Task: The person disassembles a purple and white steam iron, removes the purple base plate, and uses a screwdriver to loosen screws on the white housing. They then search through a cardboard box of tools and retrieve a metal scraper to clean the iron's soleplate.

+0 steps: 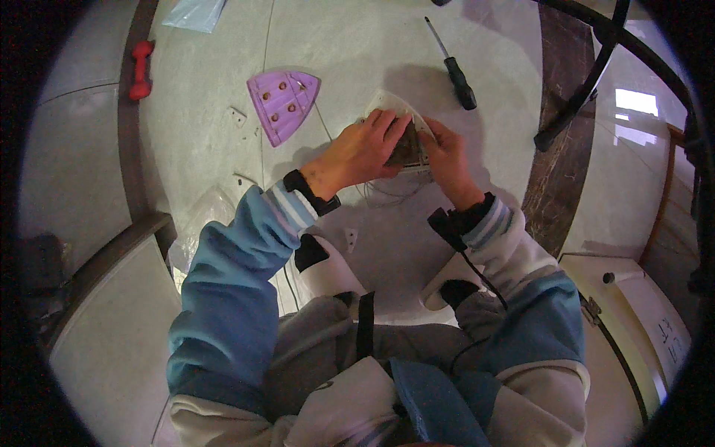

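Observation:
Both my hands are closed on a pointed, white-rimmed housing (386,97) with a dark brown inside, shaped like part of a clothes iron. My left hand (365,145) lies over its left side, fingers reaching across the top. The right edge is gripped by my right hand (450,158), its thumb near the rim. My fingers hide much of the inside. A thin pale cord (387,197) curls below it. To the left lies a purple, iron-shaped plate (283,104) with several holes. A screwdriver (460,83) with a dark handle rests at the upper right.
Small white pieces lie on the tiled floor, one (237,117) left of the purple plate and another (351,239) between my feet. A clear plastic bag (205,212) and a red dumbbell (140,71) are at left. A black metal frame (577,115) stands at upper right.

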Demonstrator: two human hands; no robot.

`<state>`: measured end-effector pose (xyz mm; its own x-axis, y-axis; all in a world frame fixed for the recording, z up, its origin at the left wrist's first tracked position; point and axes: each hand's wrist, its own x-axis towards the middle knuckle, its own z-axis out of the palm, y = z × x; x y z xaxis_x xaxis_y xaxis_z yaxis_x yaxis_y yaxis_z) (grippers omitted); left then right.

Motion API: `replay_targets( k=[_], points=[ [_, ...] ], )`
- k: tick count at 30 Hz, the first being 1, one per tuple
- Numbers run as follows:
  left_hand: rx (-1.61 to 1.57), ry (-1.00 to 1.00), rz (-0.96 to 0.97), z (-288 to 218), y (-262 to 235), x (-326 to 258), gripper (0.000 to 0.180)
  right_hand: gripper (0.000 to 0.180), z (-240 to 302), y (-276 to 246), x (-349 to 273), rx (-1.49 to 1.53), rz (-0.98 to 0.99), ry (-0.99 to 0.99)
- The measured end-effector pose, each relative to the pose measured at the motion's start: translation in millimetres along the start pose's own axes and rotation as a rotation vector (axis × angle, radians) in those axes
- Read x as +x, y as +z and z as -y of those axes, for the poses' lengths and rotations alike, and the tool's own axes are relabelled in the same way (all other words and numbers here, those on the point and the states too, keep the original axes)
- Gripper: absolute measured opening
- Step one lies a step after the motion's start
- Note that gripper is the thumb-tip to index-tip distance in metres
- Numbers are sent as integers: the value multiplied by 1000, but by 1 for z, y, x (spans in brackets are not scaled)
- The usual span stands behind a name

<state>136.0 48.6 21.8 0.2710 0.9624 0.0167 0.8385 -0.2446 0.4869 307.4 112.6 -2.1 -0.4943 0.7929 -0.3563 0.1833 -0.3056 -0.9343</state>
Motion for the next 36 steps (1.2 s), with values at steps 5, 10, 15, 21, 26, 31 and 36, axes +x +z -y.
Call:
replay_targets(
  k=[5,10,15,21,26,31,36],
  points=[
    [-4,23,-17,1,5,-3,86,28,1,-2,-1,-75,43,-50],
    [-29,0,-70,-1,4,-2,83,29,8,-4,0,-197,37,-115],
    [-40,-35,-123,-2,4,2,80,28,13,2,-4,-111,-56,-76],
    [-76,-127,-105,-2,2,7,76,29,16,-2,-2,-128,-73,-62],
    [-51,-59,-68,3,2,8,80,29,13,-4,-3,-232,-40,-102],
    [-128,-79,-123,4,6,6,80,29,14,-9,-3,-336,-11,-157],
    [-84,-52,-155,3,4,4,78,30,17,-11,-1,-314,28,-118]
  ],
)
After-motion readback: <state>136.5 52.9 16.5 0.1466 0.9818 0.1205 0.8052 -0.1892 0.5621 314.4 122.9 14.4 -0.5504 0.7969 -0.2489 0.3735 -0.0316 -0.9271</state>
